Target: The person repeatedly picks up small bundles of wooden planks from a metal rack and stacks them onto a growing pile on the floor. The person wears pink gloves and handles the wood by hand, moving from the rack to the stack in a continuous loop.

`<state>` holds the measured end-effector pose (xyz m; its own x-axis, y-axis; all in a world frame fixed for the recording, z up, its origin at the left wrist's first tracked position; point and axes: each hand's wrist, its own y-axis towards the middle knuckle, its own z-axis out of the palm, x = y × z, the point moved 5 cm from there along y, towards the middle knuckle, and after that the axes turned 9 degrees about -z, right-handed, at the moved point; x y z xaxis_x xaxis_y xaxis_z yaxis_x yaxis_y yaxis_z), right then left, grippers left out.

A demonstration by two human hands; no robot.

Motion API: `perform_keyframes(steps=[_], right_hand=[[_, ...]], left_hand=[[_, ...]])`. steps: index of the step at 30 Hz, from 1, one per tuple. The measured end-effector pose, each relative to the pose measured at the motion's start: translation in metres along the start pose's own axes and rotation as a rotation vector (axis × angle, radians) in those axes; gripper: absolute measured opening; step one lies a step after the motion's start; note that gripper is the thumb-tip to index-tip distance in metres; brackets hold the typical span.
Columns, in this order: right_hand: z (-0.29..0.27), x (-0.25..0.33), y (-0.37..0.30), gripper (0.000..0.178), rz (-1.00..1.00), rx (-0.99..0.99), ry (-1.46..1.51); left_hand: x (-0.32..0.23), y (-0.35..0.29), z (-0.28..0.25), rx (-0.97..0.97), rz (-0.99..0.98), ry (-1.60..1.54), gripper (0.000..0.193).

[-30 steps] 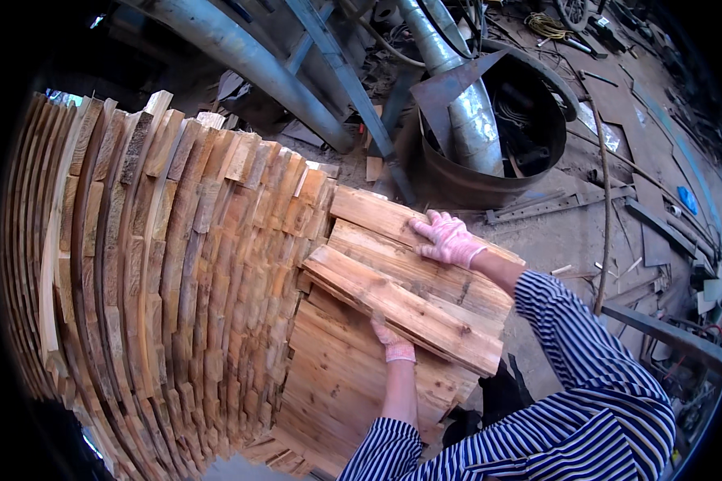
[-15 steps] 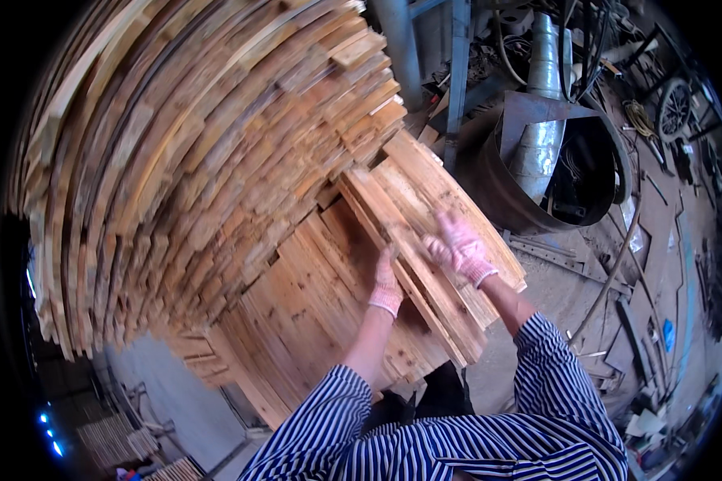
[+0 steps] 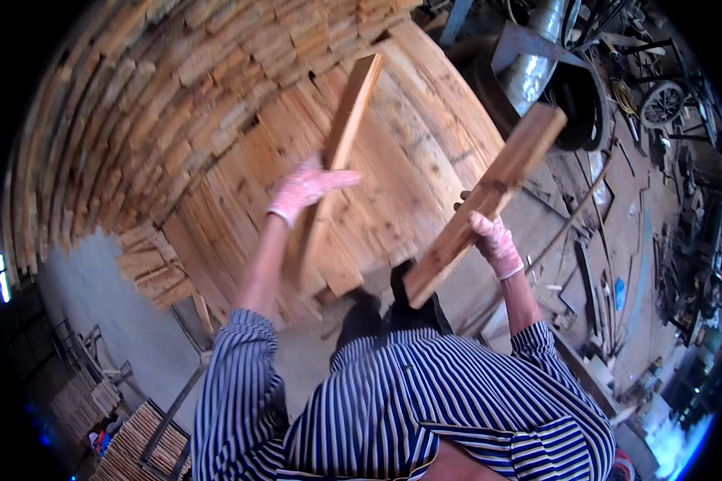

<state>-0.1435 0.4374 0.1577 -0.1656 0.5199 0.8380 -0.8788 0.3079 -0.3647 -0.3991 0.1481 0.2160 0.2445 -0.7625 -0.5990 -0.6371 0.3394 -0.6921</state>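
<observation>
My gloved left hand (image 3: 305, 191) is at a narrow wooden board (image 3: 351, 112) tilted up on its edge over the plank layer. Its thumb reaches across the board's edge; the other fingers are partly hidden, and the board's lower end is blurred. At the right, my gloved right hand (image 3: 499, 245) grips a second wooden board (image 3: 489, 196) near its middle. That board is raised at a slant, its near end close to my body, with fingertips curling round its far side. Below both boards lies a layer of flat planks (image 3: 401, 152) set side by side.
A tall stack of boards (image 3: 160, 104) rises at the far left. Beyond the planks to the right stand a dark metal drum (image 3: 489, 72) and a shiny duct (image 3: 533, 64). A wheel (image 3: 662, 104) and scrap lie farther right. More stacked wood (image 3: 144, 437) is at lower left.
The boards that lay together between my hands are now apart. My left hand and one board have moved left; my right hand has lifted the other to the right. My view has shifted.
</observation>
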Motion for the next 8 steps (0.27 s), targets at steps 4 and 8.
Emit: perform_keyframes(steps=[4,8], right_hand=[[-0.040,-0.086,-0.096,0.077,0.330,-0.103,0.019],[0.011,-0.163,-0.149,0.088,0.342,-0.240,0.034]], left_hand=[[0.097,-0.058,-0.027,-0.180,-0.176,0.563,0.112],[0.210,-0.111,-0.039,-0.129,-0.241,0.757,0.122]])
